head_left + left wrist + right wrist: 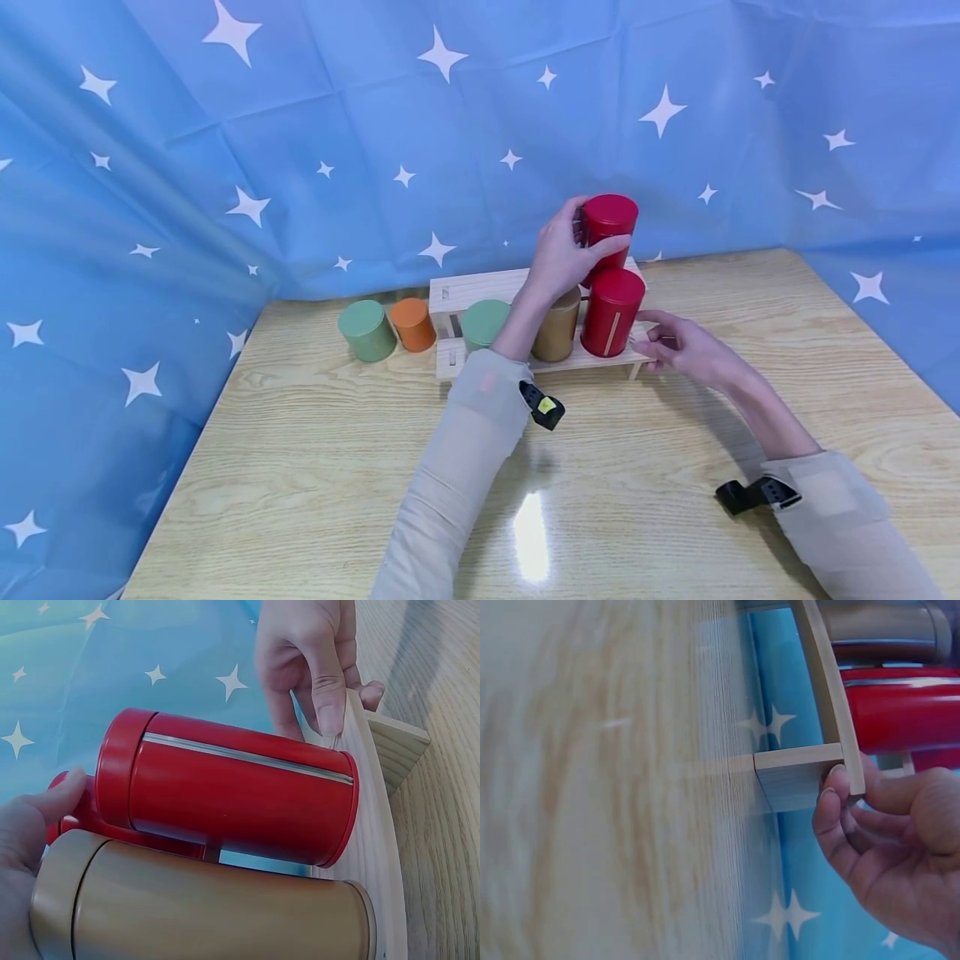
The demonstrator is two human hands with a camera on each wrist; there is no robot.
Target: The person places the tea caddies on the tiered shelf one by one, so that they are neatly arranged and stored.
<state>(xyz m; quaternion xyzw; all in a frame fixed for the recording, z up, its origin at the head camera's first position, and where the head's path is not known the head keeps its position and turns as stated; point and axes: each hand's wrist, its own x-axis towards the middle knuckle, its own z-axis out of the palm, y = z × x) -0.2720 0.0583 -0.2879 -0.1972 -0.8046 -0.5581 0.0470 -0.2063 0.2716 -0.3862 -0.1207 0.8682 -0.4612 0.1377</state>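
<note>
My left hand [558,254] grips a red canister [611,215] at the back of a two-tier wooden rack [480,287], thumb across its front. A second red canister [613,312] with a pale vertical stripe stands upright on the lower tier, just in front. Beside it stands a gold canister [557,329], partly hidden by my left forearm. Further left on that tier is a green canister [483,323]. My right hand [900,840] pinches the right end of the rack's front board [840,705] between thumb and fingers.
Left of the rack, a green canister [367,331] and a smaller orange canister [412,325] stand on the wood-grain table [300,467]. A blue cloth with white stars [375,125] hangs behind and along the table's sides.
</note>
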